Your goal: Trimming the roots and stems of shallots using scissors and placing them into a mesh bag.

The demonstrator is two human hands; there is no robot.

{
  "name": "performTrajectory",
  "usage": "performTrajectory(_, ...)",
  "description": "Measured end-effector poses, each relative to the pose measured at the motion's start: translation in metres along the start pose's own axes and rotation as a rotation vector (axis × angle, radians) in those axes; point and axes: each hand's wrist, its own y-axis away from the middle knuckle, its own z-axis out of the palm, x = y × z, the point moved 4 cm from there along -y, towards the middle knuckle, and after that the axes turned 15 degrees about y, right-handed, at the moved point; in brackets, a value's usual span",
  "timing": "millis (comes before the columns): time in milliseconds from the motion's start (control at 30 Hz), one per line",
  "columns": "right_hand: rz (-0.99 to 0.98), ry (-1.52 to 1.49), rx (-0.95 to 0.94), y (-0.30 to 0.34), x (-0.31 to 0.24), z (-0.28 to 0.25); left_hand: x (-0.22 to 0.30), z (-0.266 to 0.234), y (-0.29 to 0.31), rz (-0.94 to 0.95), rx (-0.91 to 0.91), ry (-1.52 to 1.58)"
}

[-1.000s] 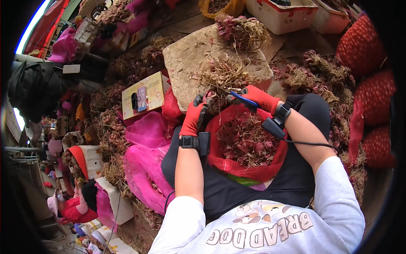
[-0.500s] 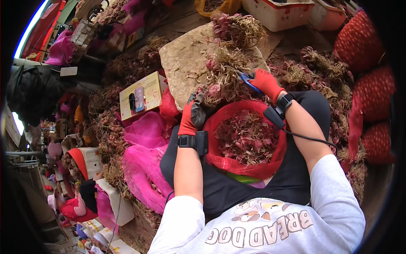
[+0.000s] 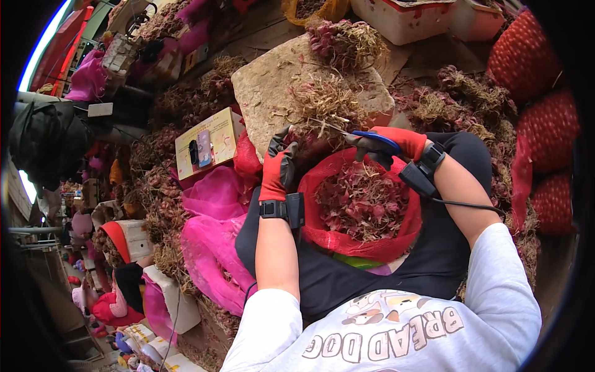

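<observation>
My left hand (image 3: 280, 162), in a red glove with dark fingers, is curled at the near edge of a pale stone slab (image 3: 265, 84). Its fingertips close on the side of a bunch of dried shallots (image 3: 322, 102) with tangled straw-coloured roots. From the right, my right hand (image 3: 387, 144), gloved alike, grips a pair of scissors (image 3: 379, 140) by the blue handles. The blades point left toward the bunch. Below both hands, between my legs, a red mesh bag (image 3: 414, 226) stands open with loose shallots (image 3: 362, 198) inside.
More shallots (image 3: 344, 43) lie on the slab's far end, and heaps of them (image 3: 455, 99) spread right and left. Full red mesh sacks (image 3: 527, 59) line the right side. A yellow box (image 3: 207, 142) with a phone (image 3: 204, 147) and pink netting (image 3: 214, 242) are at left.
My right hand has moved down and nearer to me with the scissors, whose blades now show. My left hand has barely shifted; the root tangle on the slab has changed shape.
</observation>
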Motion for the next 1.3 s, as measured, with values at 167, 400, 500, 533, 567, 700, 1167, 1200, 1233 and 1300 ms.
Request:
performTrajectory(167, -0.153, 0.037, 0.095, -0.002, -0.002, 0.007, 0.003, -0.004, 0.000, 0.021, 0.016, -0.178)
performTrajectory(400, 0.259, -0.236, 0.079, -0.020, -0.010, 0.006, 0.000, 0.000, 0.000, -0.121, -0.089, -0.166)
performTrajectory(500, 0.273, -0.164, 0.142, -0.023, -0.005, 0.005, 0.002, 0.014, 0.001, -0.110, -0.088, -0.251)
performTrajectory(533, 0.438, -0.216, 0.116, -0.023, 0.006, 0.008, 0.003, 0.015, 0.001, -0.093, -0.090, -0.267)
performTrajectory(567, 0.604, -0.267, 0.090, -0.021, 0.015, 0.012, 0.000, 0.012, -0.002, -0.129, -0.085, -0.180)
performTrajectory(700, 0.513, -0.298, 0.138, -0.017, -0.014, 0.005, -0.011, -0.016, -0.003, -0.146, -0.027, 0.169)
performTrajectory(1167, 0.438, -0.248, 0.211, -0.018, -0.008, -0.009, -0.013, -0.010, 0.005, -0.290, 0.029, -0.372)
performTrajectory(1200, 0.277, -0.221, 0.222, -0.016, -0.012, -0.010, -0.013, -0.009, 0.004, -0.309, 0.047, -0.396)
performTrajectory(1233, 0.116, -0.192, 0.232, -0.015, -0.017, -0.012, -0.011, -0.006, 0.004, -0.328, 0.064, -0.420)
performTrajectory(1300, 0.388, -0.385, 0.227, -0.013, -0.011, -0.006, -0.012, -0.010, 0.003, -0.313, 0.077, -0.378)
